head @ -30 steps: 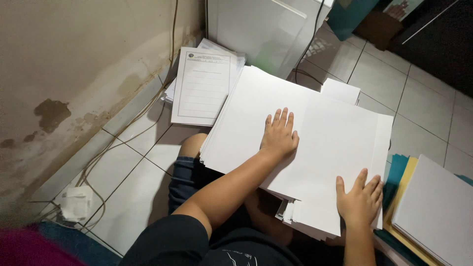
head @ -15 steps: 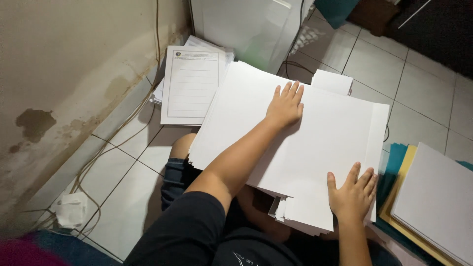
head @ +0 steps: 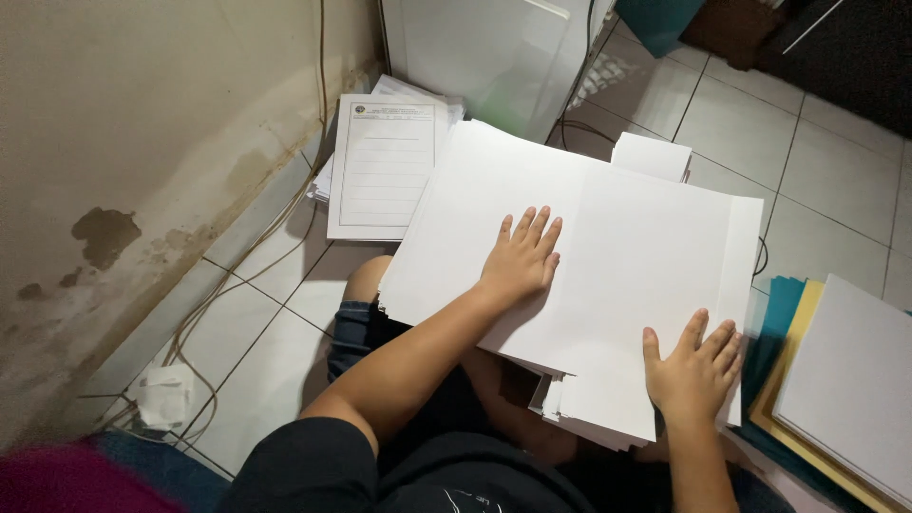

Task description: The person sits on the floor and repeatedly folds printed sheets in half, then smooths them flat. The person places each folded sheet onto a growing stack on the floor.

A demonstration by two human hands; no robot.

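The left hand (head: 521, 258) lay flat with fingers spread and slightly fanned on the middle of a broad stack of blank white sheets (head: 608, 237), gripping nothing, only pressing down. The right hand (head: 693, 370) rested open as well, palm down, at the stack's near right corner, its fingers pointing away from the person and its heel close to the ragged lower edge where the sheets (head: 579, 404) were stepped out of line. The stack sat across the person's lap, over a bent knee (head: 366, 280) in dark shorts, with its long axis running left to right and tilted a little, the far left corner toward the wall (head: 142, 142). So the paper lay directly under both hands; the left was nearer the centre, the right nearer the uneven edge. Beyond the stack, a printed form with ruled lines (head: 385, 166) lay on the tiled floor (head: 826, 180) by the wall, well apart from both hands. To the right, near the right hand, coloured card sheets (head: 784, 313) lay under another white pile (head: 850, 380).
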